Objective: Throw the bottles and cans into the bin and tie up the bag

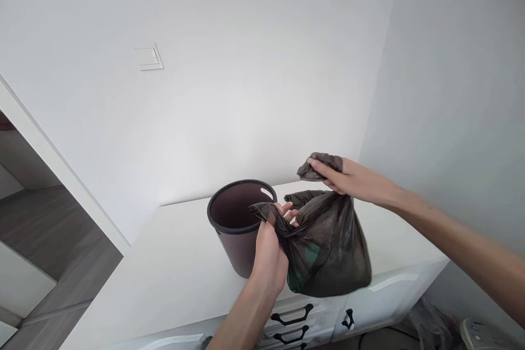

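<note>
A dark, see-through plastic bag (332, 254) hangs between my two hands at the front edge of a white cabinet top. Something green shows through its lower left side. My left hand (274, 246) grips the gathered left part of the bag, its fingertips curled around the plastic. Higher and to the right, my right hand (338, 175) pinches another part of the bag, with a fold of plastic lying over the fingers. A dark purple bin (238, 246) with a black rim stands upright beside my left hand, its visible inside without a liner.
The white cabinet top (176, 268) carries the bin. Black handles (292, 314) stick out from the drawers below. White wall (246, 76) rises behind, with a switch plate (150, 57). Clear plastic (430, 325) and a pale device (478, 333) sit low at the right.
</note>
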Tool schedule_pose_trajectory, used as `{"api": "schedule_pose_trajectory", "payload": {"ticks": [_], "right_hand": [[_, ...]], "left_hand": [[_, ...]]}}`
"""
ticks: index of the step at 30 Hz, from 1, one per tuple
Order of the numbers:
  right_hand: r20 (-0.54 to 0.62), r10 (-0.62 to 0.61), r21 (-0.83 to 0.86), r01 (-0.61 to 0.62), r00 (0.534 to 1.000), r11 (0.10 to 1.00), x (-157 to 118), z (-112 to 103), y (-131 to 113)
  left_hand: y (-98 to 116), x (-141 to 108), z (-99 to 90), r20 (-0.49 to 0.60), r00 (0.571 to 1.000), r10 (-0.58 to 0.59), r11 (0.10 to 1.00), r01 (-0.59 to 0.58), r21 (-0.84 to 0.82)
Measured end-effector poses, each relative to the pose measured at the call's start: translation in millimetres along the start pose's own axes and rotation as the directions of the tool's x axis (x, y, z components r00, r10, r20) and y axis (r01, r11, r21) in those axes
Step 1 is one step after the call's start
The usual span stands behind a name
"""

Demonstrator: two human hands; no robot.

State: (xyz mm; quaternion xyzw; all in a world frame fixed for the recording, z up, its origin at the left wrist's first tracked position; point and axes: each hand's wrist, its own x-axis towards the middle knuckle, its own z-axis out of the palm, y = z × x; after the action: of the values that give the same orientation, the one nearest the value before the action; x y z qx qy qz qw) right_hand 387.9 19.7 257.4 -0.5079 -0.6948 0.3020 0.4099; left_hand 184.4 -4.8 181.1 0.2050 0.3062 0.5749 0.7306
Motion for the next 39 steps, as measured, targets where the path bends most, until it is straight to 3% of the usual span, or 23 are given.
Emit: {"api": "schedule_pose_trajectory", "payload": {"ticks": [7,10,15,18,21,24,27,30,34,36,39], "right_hand": [[0.093,-0.079,-0.098,0.088,0.993,0.991,9.2,32.3,3.9],[0.155,-0.076,-0.073,0.088,0.985,0.993,9.5,41.6,5.1],[0.237,-0.112,-0.022,0.121,0.965,0.992,8.7,54.0,5.6],[0.343,-0.13,-0.023,0.146,0.93,0.989,6.0,59.7,4.2],[0.48,-0.056,-0.062,0.098,0.876,0.993,3.3,62.9,4.9],[0.525,0.006,-0.096,0.052,0.851,0.994,3.0,62.2,7.3],[0.534,-0.015,0.072,-0.028,0.845,0.997,3.2,57.8,10.4],[0.536,-0.013,0.319,-0.189,0.844,0.929,0.6,54.1,18.2],[0.501,0.034,0.473,-0.306,0.865,0.827,-4.9,61.2,38.9],[0.441,0.068,0.58,-0.342,0.895,0.74,-6.1,70.7,49.7],[0.309,0.181,0.731,-0.355,0.934,0.583,-6.9,85.6,57.4]], "left_hand": [[10.8,36.9,-30.1,0.066,0.987,0.147,0.976,-0.156,0.151],[21.0,47.3,-37.1,0.154,0.968,0.2,0.96,-0.225,0.167],[28.5,36.1,-33.4,0.232,0.939,0.252,0.918,-0.308,0.25],[28.7,26.1,-26.7,0.246,0.938,0.242,0.886,-0.318,0.339],[27.5,21.9,-22.8,0.25,0.952,0.176,0.817,-0.283,0.503],[24.1,21.6,-24.5,0.218,0.958,0.188,0.776,-0.281,0.565],[21.0,22.0,-29.9,0.158,0.948,0.276,0.774,-0.317,0.548],[22.0,22.1,-34.1,0.131,0.926,0.355,0.74,-0.363,0.566],[31.0,19.6,-32.3,0.197,0.912,0.36,0.686,-0.402,0.607],[37.7,16.4,-28.8,0.282,0.884,0.374,0.608,-0.463,0.645],[48.8,10.3,-23.7,0.468,0.805,0.365,0.37,-0.587,0.721]]}}
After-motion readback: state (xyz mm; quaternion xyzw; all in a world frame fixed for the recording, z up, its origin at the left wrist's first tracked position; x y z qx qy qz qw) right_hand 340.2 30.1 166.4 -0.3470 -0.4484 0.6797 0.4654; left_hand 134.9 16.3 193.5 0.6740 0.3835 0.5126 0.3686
